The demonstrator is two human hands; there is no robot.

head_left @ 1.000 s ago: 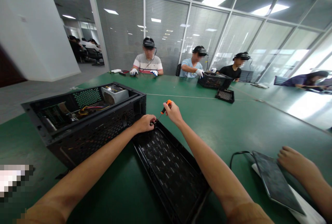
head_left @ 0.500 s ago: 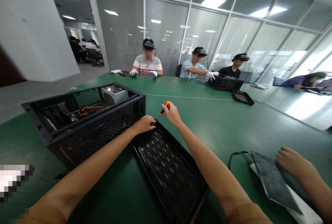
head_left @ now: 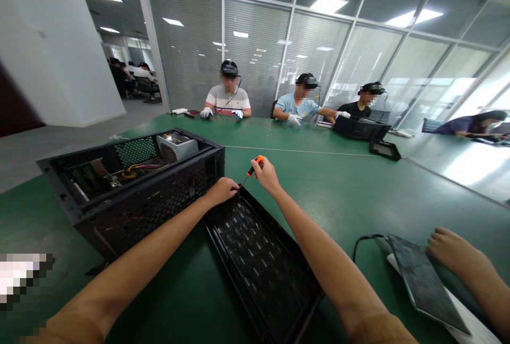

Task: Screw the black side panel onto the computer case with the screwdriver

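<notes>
My right hand [head_left: 266, 175] is closed round the orange-and-black handle of a small screwdriver [head_left: 252, 167], whose tip slants down to the far corner of a black perforated side panel [head_left: 258, 259] lying flat on the green table [head_left: 358, 190]. My left hand [head_left: 223, 191] is pinched at that same corner, right by the tip; what its fingers hold is too small to make out. To the left stands an open black computer case [head_left: 131, 187] with a power supply and coloured wires inside.
A neighbour's hand [head_left: 454, 256] rests by a dark tablet [head_left: 422, 280] with a cable at the right. Three people with headsets and white gloves sit across the table, with another black case [head_left: 360, 128] and a small panel [head_left: 384, 149] in front of them.
My hands and the screwdriver have barely moved. Across the table, the person in blue has slid the black case to the right and drawn one gloved hand back.
</notes>
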